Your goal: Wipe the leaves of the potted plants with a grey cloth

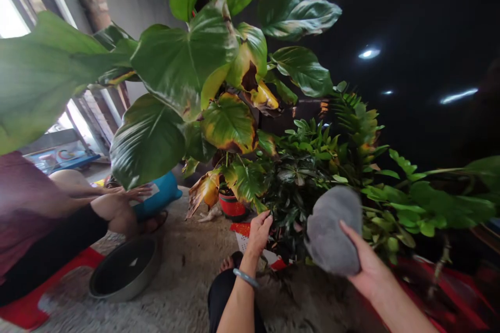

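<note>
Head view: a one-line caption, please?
Right hand holds a grey cloth by a dark-leaved plant; left hand touches its leaves.

Home room: potted plants (pixel 183 62), carpet (pixel 187 281), window (pixel 8 15).

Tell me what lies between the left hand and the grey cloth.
In the head view, dark green leaves of the low bushy plant fill the gap between the left hand and the grey cloth held by the right hand.
</note>
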A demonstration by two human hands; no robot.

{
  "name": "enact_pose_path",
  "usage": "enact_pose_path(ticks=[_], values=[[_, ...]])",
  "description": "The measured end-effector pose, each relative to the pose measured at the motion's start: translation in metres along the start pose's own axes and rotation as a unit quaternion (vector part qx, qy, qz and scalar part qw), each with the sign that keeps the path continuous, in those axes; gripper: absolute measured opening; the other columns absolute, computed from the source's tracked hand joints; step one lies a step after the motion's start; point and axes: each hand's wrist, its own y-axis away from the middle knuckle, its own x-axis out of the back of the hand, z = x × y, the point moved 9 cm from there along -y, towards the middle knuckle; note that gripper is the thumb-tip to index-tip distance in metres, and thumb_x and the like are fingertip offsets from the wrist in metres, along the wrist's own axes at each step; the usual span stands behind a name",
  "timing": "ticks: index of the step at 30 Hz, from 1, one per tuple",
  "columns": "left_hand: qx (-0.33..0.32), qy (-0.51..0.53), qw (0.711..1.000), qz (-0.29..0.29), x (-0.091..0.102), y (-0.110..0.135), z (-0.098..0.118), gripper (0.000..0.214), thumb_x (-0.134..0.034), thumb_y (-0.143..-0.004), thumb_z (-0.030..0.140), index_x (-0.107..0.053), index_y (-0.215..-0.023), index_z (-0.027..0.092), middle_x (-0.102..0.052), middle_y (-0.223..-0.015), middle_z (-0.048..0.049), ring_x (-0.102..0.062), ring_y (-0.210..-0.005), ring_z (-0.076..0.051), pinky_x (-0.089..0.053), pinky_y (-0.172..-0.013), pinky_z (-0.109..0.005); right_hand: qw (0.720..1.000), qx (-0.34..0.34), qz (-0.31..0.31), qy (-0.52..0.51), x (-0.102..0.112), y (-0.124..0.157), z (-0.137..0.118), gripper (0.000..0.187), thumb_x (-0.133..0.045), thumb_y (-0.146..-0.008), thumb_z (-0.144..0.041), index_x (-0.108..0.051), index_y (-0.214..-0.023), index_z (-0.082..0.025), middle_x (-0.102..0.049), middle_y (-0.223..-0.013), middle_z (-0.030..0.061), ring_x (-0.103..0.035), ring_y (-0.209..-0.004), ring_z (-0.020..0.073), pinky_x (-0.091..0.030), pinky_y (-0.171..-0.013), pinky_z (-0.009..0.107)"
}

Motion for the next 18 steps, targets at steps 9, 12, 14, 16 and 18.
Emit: enact_pose_path(ticks=[9,12,14,16,18], values=[[0.021,-0.002,1.000,-0.018,-0.002,0.002,-0.001,0.039,-0.059,-0.066,0.053,-0.068,-0.075,0.016,-0.062,-0.062,-0.0008,-0.051,-0.059,-0.015,-0.042,-0.059,-0.027,0.994,0.107,0.002,-0.010,-0.014,0.037,-0.051,0.035,-0.083,-0.050,-0.036,-0.072,-0.079,-0.021,-0.077,-0.071,0.0076,-0.073,-0.080,0.0340,-0.059,-0.074,0.044],[0.031,0.011,0.999,-0.029,-0.006,0.002,-0.003,0.037,-0.059,-0.066,0.052,-0.066,-0.075,0.016,-0.060,-0.059,0.0002,-0.051,-0.055,-0.014,-0.040,-0.055,-0.026,0.975,0.215,0.007,-0.051,-0.031,0.031,-0.093,0.032,-0.079,-0.057,-0.033,-0.071,-0.086,-0.023,-0.078,-0.081,0.0049,-0.072,-0.091,0.0314,-0.059,-0.080,0.042],[0.028,0.011,0.999,-0.025,-0.006,0.001,-0.003,0.036,-0.060,-0.065,0.051,-0.066,-0.074,0.016,-0.060,-0.059,0.0002,-0.050,-0.056,-0.014,-0.040,-0.054,-0.025,0.985,0.162,-0.019,-0.059,-0.043,0.020,-0.076,0.026,-0.078,-0.059,-0.031,-0.071,-0.082,-0.022,-0.078,-0.078,0.0051,-0.072,-0.093,0.0312,-0.058,-0.082,0.043],[0.028,0.009,0.999,-0.019,-0.005,0.001,-0.003,0.036,-0.060,-0.065,0.051,-0.066,-0.074,0.016,-0.059,-0.059,0.0007,-0.049,-0.056,-0.013,-0.039,-0.054,-0.025,0.997,0.049,-0.046,-0.032,-0.046,0.016,-0.031,0.022,-0.078,-0.057,-0.032,-0.071,-0.075,-0.021,-0.077,-0.071,0.0076,-0.072,-0.093,0.0337,-0.058,-0.081,0.045],[0.026,0.009,0.999,-0.021,-0.004,0.001,-0.003,0.036,-0.059,-0.066,0.051,-0.067,-0.074,0.016,-0.057,-0.058,0.0012,-0.047,-0.056,-0.013,-0.038,-0.054,-0.025,0.997,-0.042,-0.066,0.029,-0.037,0.024,0.020,0.027,-0.079,-0.056,-0.038,-0.073,-0.074,-0.019,-0.077,-0.071,0.0103,-0.070,-0.096,0.0364,-0.057,-0.081,0.046]])
